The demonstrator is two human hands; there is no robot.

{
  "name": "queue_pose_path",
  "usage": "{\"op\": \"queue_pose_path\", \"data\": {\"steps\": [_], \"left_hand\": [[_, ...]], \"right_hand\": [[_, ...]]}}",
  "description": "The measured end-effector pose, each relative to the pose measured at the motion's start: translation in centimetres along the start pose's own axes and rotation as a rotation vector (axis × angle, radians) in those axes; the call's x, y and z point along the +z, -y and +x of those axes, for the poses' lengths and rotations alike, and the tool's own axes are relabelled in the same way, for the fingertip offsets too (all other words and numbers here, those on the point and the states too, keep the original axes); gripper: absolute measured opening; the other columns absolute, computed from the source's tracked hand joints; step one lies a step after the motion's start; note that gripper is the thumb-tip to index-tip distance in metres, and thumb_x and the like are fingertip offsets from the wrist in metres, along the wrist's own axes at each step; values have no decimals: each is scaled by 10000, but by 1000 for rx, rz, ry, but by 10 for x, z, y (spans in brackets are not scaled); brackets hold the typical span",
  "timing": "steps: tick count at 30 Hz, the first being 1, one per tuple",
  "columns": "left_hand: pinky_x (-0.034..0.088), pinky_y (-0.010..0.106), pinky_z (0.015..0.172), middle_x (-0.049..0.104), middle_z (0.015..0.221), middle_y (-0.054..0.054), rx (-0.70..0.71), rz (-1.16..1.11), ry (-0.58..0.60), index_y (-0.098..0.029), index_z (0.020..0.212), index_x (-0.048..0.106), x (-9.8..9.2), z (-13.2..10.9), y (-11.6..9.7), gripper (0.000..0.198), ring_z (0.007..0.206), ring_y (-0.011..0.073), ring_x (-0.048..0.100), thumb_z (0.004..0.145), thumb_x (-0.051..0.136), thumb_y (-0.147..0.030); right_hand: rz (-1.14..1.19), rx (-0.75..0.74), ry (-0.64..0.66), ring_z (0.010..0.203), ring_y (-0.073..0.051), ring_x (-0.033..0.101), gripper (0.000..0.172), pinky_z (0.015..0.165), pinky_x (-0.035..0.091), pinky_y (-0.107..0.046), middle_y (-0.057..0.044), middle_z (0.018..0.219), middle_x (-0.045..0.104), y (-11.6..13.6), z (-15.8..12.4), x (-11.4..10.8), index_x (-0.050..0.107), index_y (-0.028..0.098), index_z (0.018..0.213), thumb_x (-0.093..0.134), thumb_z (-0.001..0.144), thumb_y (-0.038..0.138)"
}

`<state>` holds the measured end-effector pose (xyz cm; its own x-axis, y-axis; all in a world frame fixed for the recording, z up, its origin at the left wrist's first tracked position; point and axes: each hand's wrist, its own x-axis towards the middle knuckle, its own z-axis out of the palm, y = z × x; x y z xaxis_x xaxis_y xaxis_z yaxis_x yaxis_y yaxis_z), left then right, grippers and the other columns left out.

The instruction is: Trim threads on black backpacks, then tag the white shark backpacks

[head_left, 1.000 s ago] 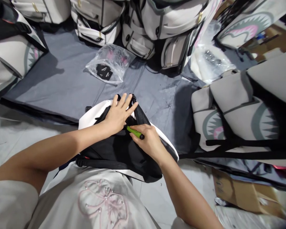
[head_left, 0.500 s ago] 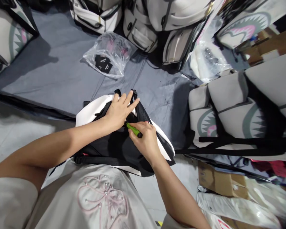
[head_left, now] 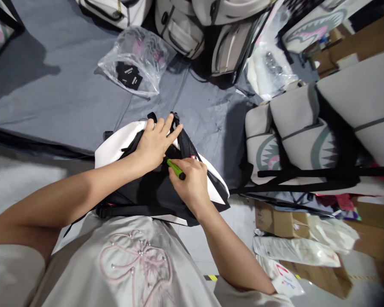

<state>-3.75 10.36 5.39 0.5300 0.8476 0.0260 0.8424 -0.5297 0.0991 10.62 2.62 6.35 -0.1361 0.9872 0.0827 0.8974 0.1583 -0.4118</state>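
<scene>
Head view: the bag (head_left: 153,187), black and white, lies at the near edge of the grey tabletop (head_left: 51,98), up against the person's shirt (head_left: 83,273). The left hand (head_left: 153,143) is open and flat on top of the bag, with its fingers spread. The right hand (head_left: 192,177) is closed around a green pen (head_left: 176,169) with a black end. The pen's other end points at the black part of the bag, just beside the left hand, but its tip is hard to see.

A little red tag (head_left: 193,157) sits on the bag by the right hand; its white mark is too small to read. Past the bag is a clear bag (head_left: 150,64) with black cards (head_left: 129,74) in it. They have white print, too tiny to read. Right of the bag stand grey bags (head_left: 265,153) with shark mouths. Low down to the right of the bag, a white sack (head_left: 284,277) has a big red L and blue letters that are not clear.

One second ago, the red tag and the sack's letters could not be seen. Both hands are still in about the same spots on the bag.
</scene>
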Motion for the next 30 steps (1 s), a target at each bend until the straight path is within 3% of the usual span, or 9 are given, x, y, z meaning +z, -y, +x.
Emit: {"op": "queue_pose_path", "data": {"steps": [13,19,24,30], "left_hand": [[261,493,1138,173,1667,164,-17,24,-37,-221,1593,220,1,-1,0,908,1410,343,324,841,724,-295],[269,509,1133,169,1664,184,-9,18,-10,-203,1593,221,-3,-1,-1,902,1403,362,338,845,718,-291],[279,506,1133,169,1670,157,-22,0,1,-226,1592,218,-6,-1,-1,866,1411,346,339,864,687,-254],[276,520,1126,181,1663,172,-14,-11,4,-197,1586,230,-7,0,-2,901,1409,357,334,840,731,-261]], "right_hand": [[-19,44,58,1012,-276,677,187,965,451,-470,-69,1001,768,5,4,-4,761,227,996,655,846,195],[80,9,97,946,-255,694,230,972,478,-457,-51,965,771,-3,7,-10,768,238,1014,675,819,156],[217,-41,143,1040,-230,690,318,1011,487,-433,-25,1070,772,-9,6,-10,760,254,1038,635,807,75],[275,9,149,1043,-236,700,323,1054,470,-464,-32,1078,773,-16,10,-10,771,234,1028,641,789,60]]}}
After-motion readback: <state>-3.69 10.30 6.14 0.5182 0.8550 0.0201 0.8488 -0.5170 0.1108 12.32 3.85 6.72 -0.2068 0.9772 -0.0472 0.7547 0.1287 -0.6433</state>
